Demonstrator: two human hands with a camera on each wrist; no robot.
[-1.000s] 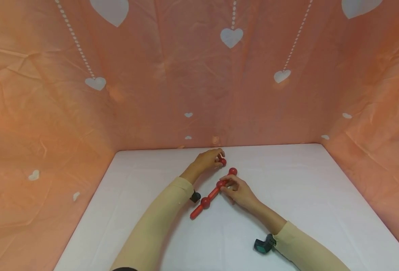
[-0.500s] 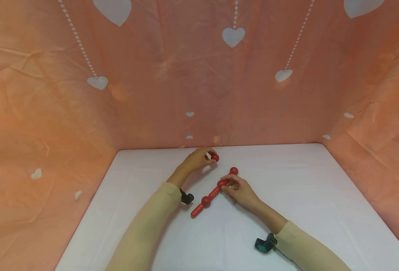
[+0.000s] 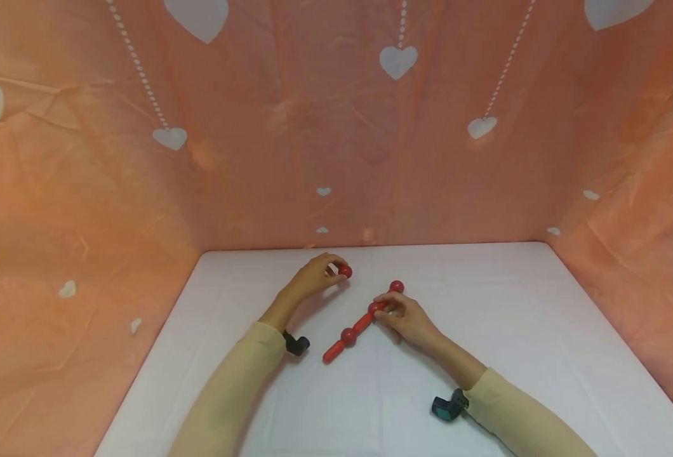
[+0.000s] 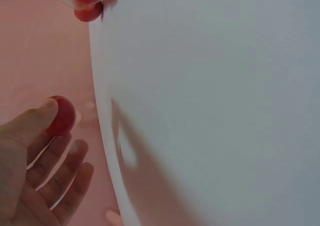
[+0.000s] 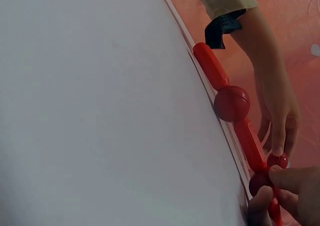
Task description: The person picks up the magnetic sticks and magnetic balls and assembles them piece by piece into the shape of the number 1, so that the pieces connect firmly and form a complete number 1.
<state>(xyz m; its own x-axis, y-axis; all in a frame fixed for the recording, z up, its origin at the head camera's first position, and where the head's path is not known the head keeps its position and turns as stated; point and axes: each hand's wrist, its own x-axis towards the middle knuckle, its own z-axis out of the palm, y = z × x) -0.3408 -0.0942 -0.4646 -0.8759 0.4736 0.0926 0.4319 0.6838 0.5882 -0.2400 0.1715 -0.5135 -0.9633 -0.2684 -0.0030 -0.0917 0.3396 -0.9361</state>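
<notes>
A red ball (image 3: 345,271) is pinched between the thumb and fingers of my left hand (image 3: 315,275), just above the far part of the table. In the left wrist view the thumb presses this loose ball (image 4: 63,117) from one side. My right hand (image 3: 411,322) pinches a middle ball of a red chain made of balls and rods (image 3: 362,324). One end of the chain is a bare rod (image 3: 333,352) towards the near left; a ball (image 3: 396,287) forms the far end. My right fingers partly hide the section between the last two balls.
A white table (image 3: 513,304) lies under both hands. Orange sheeting with pale hearts (image 3: 336,158) rises behind it and on both sides. Each wrist wears a small dark camera (image 3: 449,405).
My left hand has moved left, away from the chain's far end, carrying the loose red ball. The right hand keeps its hold on the chain, which stays nearly still.
</notes>
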